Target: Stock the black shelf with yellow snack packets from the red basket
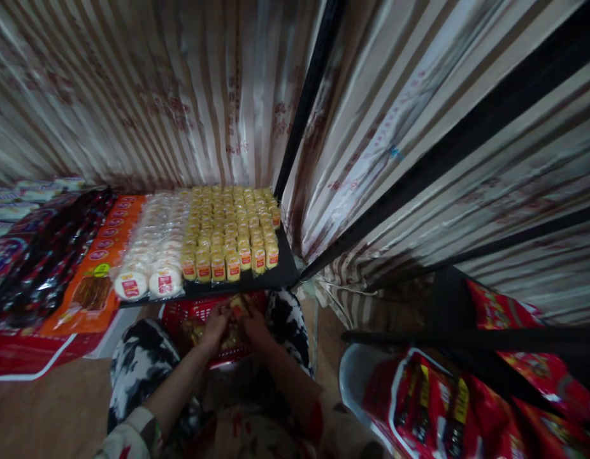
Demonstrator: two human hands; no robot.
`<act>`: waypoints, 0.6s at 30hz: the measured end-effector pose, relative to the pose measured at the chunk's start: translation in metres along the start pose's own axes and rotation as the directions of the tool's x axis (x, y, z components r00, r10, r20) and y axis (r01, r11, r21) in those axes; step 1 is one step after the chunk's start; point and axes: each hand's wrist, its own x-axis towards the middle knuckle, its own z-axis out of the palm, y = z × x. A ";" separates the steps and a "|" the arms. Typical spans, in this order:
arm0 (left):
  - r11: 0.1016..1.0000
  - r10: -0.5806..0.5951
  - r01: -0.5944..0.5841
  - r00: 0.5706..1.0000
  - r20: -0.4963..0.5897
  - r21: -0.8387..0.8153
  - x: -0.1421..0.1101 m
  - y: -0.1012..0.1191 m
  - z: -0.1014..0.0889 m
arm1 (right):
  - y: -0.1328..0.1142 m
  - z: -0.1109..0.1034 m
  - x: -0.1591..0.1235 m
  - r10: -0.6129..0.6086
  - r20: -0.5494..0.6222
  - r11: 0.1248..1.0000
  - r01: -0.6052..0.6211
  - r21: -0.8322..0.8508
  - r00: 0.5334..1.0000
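I can read none of the writing: small red labels on yellow packets (218, 266) at 12 o'clock and round white packs (165, 280) at 11, a yellow-green sticker (102, 270) on an orange bag (97, 271) at 10, and red characters on the curtain (204, 95). The stock lines a black shelf (289, 261) inside a dark frame (309, 102), over a brown floor (51, 408). At 6, above a red basket (173, 310), my right hand (254, 325) grasps a small wrapped piece (238, 308); my left hand (216, 324) meets it, its grip unclear.
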 end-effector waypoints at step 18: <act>0.972 0.207 -0.225 0.957 0.201 0.068 -0.068 0.056 -0.022 | -0.091 -0.045 -0.044 -0.075 0.176 0.994 0.059 0.095 0.982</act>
